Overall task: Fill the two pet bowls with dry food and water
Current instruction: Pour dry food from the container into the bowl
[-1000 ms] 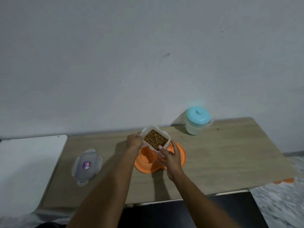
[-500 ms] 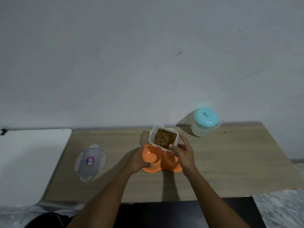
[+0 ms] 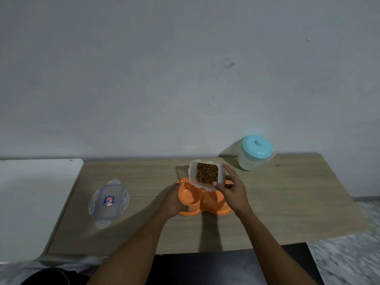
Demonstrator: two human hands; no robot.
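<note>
Right hand: I am seeing the right hand (image 3: 232, 192) gripping the clear food container (image 3: 220, 175) at centre frame, the thumb pressing on its near corner and the fingers wrapping round its right wall.
Food container: it is hanging over the far edge of the orange double bowl (image 3: 205, 212), tilting so that its open mouth is facing the camera. The brown dry food (image 3: 206, 173) is sitting inside it.
Left hand: the left hand (image 3: 174, 199) is clasping the left rim of the double bowl, fingers curling round the edge and the thumb lying on the near rim.
Double bowl: it is resting on the wooden desk (image 3: 287, 202), just below centre frame, and both basins are showing bare orange.
Water jug: the clear water jug (image 3: 249, 161) with a teal lid is standing at the upper right of the desk, against the wall, well apart from both hands.
Container lid: the grey snap lid (image 3: 109, 202) is lying flat at the left of the desk, well apart from the bowl.
Left edge: a white surface (image 3: 30, 202) is adjoining the desk at the left of the frame.
</note>
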